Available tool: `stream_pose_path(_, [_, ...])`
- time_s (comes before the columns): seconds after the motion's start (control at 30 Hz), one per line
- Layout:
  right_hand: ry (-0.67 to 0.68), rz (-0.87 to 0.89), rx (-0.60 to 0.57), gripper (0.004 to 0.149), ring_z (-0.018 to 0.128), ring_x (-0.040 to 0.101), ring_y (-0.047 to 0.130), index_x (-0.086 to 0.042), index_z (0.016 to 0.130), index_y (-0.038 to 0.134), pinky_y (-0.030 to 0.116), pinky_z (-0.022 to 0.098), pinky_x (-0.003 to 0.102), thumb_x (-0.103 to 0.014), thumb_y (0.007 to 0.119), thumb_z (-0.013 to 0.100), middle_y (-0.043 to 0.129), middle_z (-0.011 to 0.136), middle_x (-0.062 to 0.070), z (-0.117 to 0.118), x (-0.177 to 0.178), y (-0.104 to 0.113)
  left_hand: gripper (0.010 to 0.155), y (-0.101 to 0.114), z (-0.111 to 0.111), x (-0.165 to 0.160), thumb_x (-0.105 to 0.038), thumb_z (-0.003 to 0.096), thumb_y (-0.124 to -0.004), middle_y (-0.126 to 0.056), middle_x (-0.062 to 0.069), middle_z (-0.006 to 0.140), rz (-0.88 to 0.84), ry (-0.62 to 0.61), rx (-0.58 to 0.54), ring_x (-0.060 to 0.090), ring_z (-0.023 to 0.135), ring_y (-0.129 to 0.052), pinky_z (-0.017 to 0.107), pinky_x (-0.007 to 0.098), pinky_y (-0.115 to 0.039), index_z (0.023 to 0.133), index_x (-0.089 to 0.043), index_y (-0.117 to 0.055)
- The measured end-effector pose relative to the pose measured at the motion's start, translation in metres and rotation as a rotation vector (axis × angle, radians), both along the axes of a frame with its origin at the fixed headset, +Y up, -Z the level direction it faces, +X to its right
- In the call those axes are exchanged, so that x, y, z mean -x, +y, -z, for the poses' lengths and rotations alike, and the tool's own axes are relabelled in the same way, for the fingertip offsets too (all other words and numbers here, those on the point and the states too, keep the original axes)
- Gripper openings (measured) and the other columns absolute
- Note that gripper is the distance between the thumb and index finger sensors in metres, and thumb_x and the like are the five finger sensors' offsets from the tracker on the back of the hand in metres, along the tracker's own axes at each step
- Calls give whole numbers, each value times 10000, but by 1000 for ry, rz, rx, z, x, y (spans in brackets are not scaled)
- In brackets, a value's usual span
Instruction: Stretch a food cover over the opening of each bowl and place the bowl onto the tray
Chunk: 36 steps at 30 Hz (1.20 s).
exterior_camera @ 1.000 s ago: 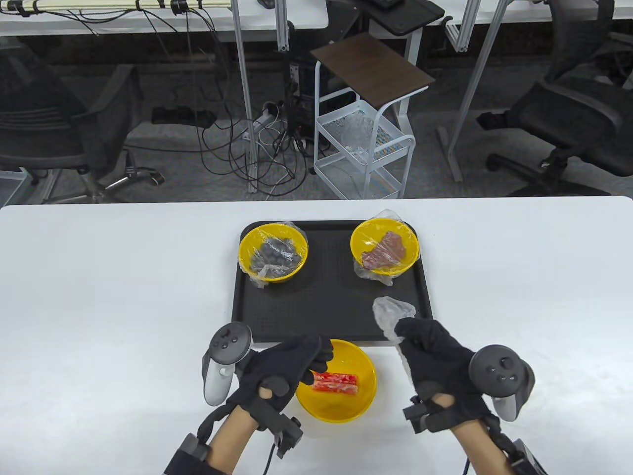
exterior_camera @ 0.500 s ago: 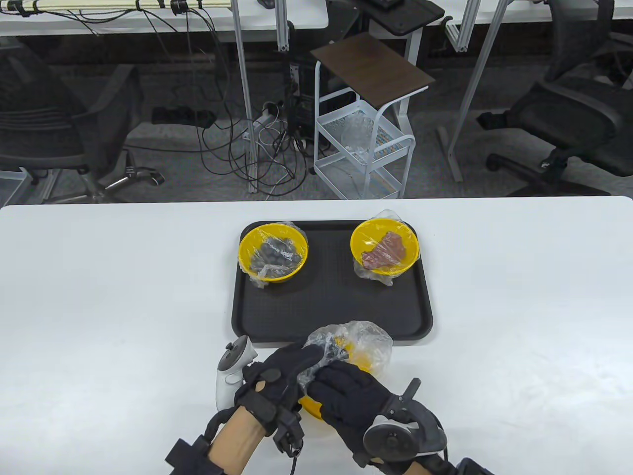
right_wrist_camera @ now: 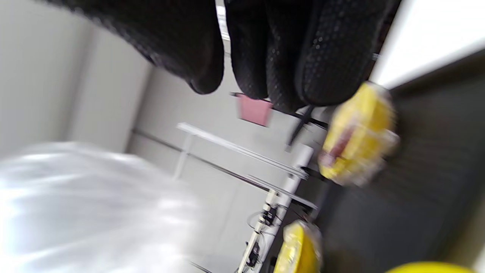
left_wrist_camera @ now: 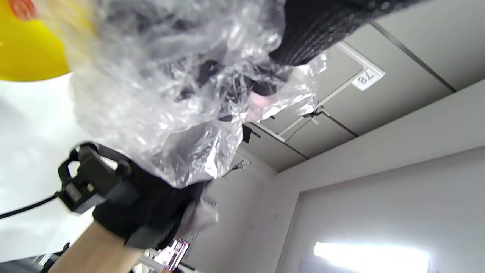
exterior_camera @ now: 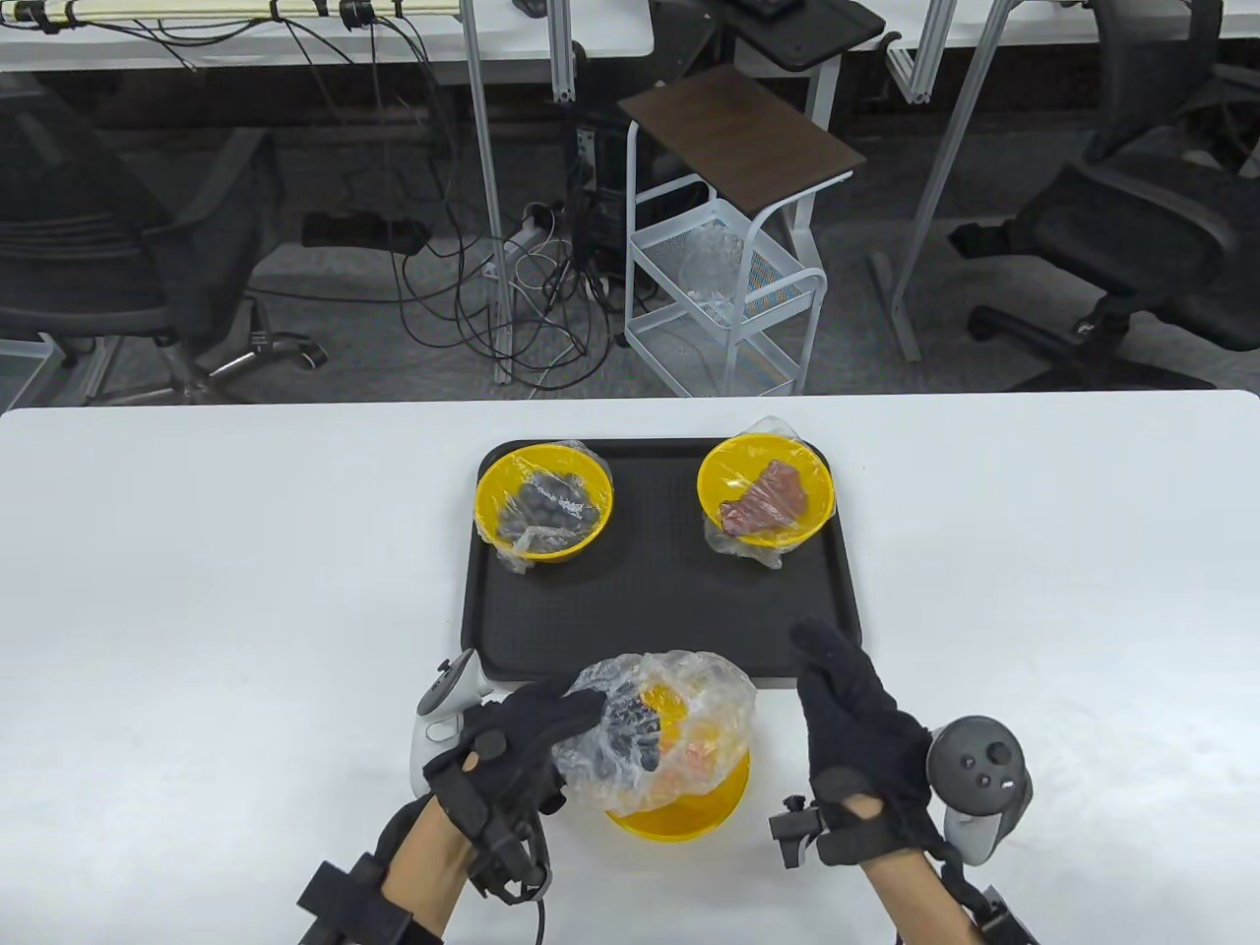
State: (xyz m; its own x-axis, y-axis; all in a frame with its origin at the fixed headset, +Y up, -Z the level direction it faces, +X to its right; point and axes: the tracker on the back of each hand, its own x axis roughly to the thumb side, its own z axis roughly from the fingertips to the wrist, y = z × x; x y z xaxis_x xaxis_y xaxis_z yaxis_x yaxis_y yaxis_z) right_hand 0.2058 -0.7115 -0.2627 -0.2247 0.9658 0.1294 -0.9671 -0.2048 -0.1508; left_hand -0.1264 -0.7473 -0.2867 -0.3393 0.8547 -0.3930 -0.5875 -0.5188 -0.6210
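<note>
A yellow bowl [exterior_camera: 679, 817] with red-and-white food sits on the white table just in front of the black tray [exterior_camera: 660, 591]. A crinkled clear food cover [exterior_camera: 679, 719] billows above the bowl, hiding most of its opening. My left hand [exterior_camera: 581, 724] holds the cover from the left, with its fingers curled inside the plastic. In the left wrist view the cover [left_wrist_camera: 159, 98] wraps my gloved fingers [left_wrist_camera: 322, 26] beside the bowl [left_wrist_camera: 26, 53]. My right hand [exterior_camera: 832, 660] hovers to the right of the bowl with straight fingers, holding nothing.
Two covered yellow bowls stand at the back of the tray: one with dark round food [exterior_camera: 543, 502] on the left, one with brown meat [exterior_camera: 766, 490] on the right. The tray's front half is bare. Chairs and a white cart stand beyond the table.
My right hand brought the cover to the bowl, passed it to my left hand, then let go and moved off to the right. The cover now spreads wider over the bowl.
</note>
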Motion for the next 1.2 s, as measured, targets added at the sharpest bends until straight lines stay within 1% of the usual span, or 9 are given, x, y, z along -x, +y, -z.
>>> stream_pose_path(0.2, [439, 161, 164, 957, 872, 550, 748, 7, 1106, 412, 784, 563, 523, -562, 841, 466, 543, 1076, 321, 6, 39, -25, 442, -3, 0, -4, -399, 532, -795, -1007, 78, 901, 93, 58, 0, 358, 782, -1040, 579, 485, -898, 935, -221, -843])
stream_pose_path(0.37, [504, 21, 113, 905, 860, 538, 807, -2, 1110, 429, 822, 533, 523, -565, 768, 488, 608, 1062, 312, -1, 66, -21, 446, -3, -4, -4, -410, 533, -798, -1021, 72, 879, 235, 197, -9, 341, 760, -1056, 557, 473, -912, 940, -229, -837])
stream_pose_path(0.43, [521, -32, 76, 816, 847, 504, 855, -29, 1108, 492, 852, 517, 500, -558, 664, 512, 671, 1051, 281, -4, 71, -20, 446, 0, -7, -3, -411, 527, -804, -1030, 71, 861, 286, 282, -13, 336, 732, -1072, 536, 465, -925, 931, -227, -846])
stream_pose_path(0.53, [539, 146, 60, 747, 823, 503, 888, -22, 1085, 587, 864, 497, 504, -526, 584, 533, 738, 1025, 270, -6, 70, -18, 445, 5, -9, 1, -402, 517, -816, -1058, 79, 820, 346, 369, -26, 341, 692, -1091, 506, 466, -938, 919, -217, -860])
stream_pose_path(0.63, [587, 198, 70, 867, 854, 545, 825, -4, 1106, 543, 830, 515, 539, -639, 613, 520, 682, 1053, 300, -6, 67, -19, 444, 6, -9, 6, -400, 515, -820, -1069, 84, 802, 402, 431, -35, 343, 675, -1095, 496, 463, -943, 915, -211, -866])
stream_pose_path(0.77, [504, -15, 57, 903, 838, 525, 846, 17, 1092, 517, 853, 496, 509, -598, 779, 485, 682, 1037, 300, -9, 75, -14, 446, 6, -12, 0, -396, 519, -824, -1043, 95, 837, 426, 460, -22, 351, 674, -1092, 496, 461, -946, 925, -213, -861])
stream_pose_path(0.93, [215, -354, -31, 626, 672, 387, 1053, -77, 978, 786, 956, 376, 411, -403, 895, 455, 925, 894, 194, -15, 78, 2, 556, 18, -21, -15, -501, 487, -857, -955, 109, 956, 530, 428, -127, 364, 735, -1053, 537, 478, -920, 971, -226, -843])
stream_pose_path(1.07, [121, -270, -50, 491, 626, 350, 1089, -153, 901, 901, 975, 331, 387, -365, 884, 458, 999, 839, 133, -14, 65, 3, 848, 19, -27, -26, -773, 450, -641, -702, 154, 1143, 360, 318, -150, 443, 910, -867, 648, 548, -799, 1092, -222, -691])
stream_pose_path(1.2, [121, -104, -114, 465, 663, 338, 1065, -198, 894, 907, 966, 346, 377, -357, 880, 458, 990, 862, 94, -15, 58, 4, 727, 19, -27, -27, -664, 502, -548, -606, 134, 1182, 258, 334, -107, 444, 974, -764, 705, 567, -717, 1095, -270, -696])
